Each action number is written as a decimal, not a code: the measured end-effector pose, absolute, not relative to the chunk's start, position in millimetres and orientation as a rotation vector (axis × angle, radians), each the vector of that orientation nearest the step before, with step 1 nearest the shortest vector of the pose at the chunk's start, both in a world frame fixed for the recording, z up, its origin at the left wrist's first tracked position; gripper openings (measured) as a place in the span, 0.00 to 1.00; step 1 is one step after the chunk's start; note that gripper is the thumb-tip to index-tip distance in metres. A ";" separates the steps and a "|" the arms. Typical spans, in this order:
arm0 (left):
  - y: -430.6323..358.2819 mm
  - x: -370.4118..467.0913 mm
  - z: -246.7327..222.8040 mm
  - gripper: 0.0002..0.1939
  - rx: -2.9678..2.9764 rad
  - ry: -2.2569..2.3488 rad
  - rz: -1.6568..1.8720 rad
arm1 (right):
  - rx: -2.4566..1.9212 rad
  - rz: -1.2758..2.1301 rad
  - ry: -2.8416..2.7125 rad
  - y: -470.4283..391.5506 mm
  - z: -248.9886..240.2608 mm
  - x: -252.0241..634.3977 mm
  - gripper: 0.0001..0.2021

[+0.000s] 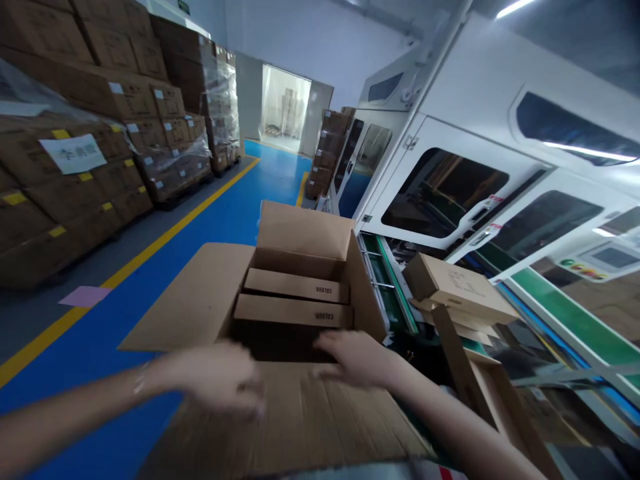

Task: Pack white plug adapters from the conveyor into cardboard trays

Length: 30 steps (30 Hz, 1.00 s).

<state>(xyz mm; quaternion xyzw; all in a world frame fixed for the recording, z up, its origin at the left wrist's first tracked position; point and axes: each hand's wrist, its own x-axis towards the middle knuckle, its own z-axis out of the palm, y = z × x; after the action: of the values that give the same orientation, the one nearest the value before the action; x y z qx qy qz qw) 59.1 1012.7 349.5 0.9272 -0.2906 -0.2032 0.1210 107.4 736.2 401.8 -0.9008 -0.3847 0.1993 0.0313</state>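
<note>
A large open cardboard carton stands in front of me with its flaps spread out. Inside it lie two flat brown boxes printed "COLOUR", stacked against the far wall. My left hand rests blurred on the near flap at the carton's front edge and holds nothing that I can see. My right hand lies palm down at the opening's near right edge, fingers pointing left toward the lower flat box. To the right a small closed brown box sits on a cardboard stand.
A white packing machine with dark windows and a green conveyor runs along the right. Pallets of stacked brown cartons line the left. A blue floor lane edged with a yellow line leads to a bright doorway.
</note>
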 end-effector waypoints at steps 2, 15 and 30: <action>1002.9 119.8 344.1 0.26 2.879 -0.762 -0.341 | -3.096 0.639 -0.846 772.7 388.8 144.4 0.25; 1015.7 169.0 195.2 0.26 2.845 -0.833 -0.230 | -3.268 0.814 -0.420 734.2 224.9 186.1 0.25; 1029.5 227.2 199.9 0.36 3.163 -0.388 0.023 | -3.241 0.213 -0.791 759.9 208.3 267.1 0.36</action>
<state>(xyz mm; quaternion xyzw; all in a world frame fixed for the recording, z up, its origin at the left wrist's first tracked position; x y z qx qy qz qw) 227.2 1029.5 199.9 0.9923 -0.1217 0.0074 -0.0228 267.1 759.9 208.3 -0.9646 -0.2354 0.0633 -0.1004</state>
